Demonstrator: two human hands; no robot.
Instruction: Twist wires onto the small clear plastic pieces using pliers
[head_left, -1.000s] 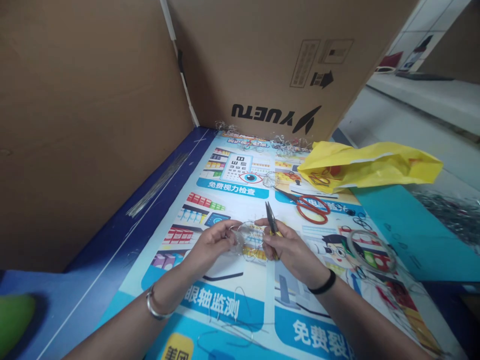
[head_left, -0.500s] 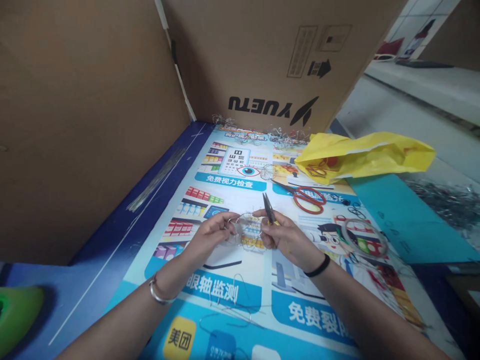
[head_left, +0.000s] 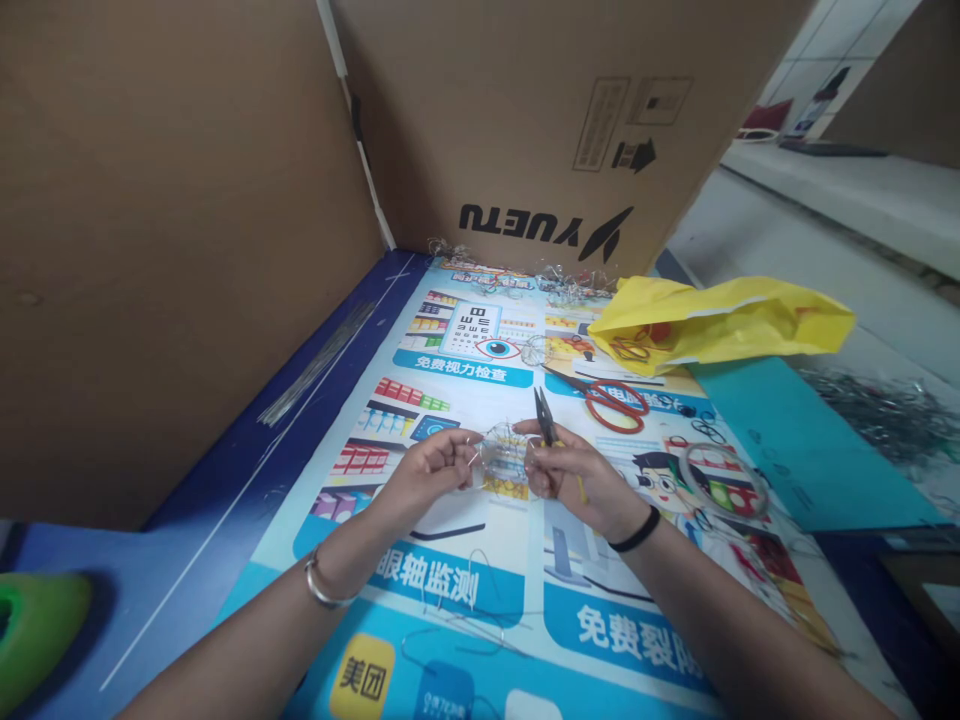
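Observation:
My left hand [head_left: 427, 470] pinches the left side of a small clear, wire-rimmed piece [head_left: 504, 455] held above a printed poster [head_left: 480, 600]. My right hand [head_left: 574, 475] grips the same piece from the right and also holds yellow-handled pliers [head_left: 546, 420], jaws pointing up and away. Both hands are closed, a few centimetres apart. A silver bangle sits on my left wrist, a black band on my right.
Red-handled scissors [head_left: 615, 405] lie just beyond my right hand. A yellow plastic bag [head_left: 720, 322] lies at the back right, a wire coil [head_left: 724, 480] to the right. Loose wires [head_left: 465, 610] lie near me. Cardboard walls [head_left: 187, 230] stand left and behind. A green object [head_left: 34, 625] sits far left.
The clear piece has been turned between my fingers and looks flatter and narrower now. Both hands stay in about the same place; the camera view shifted slightly.

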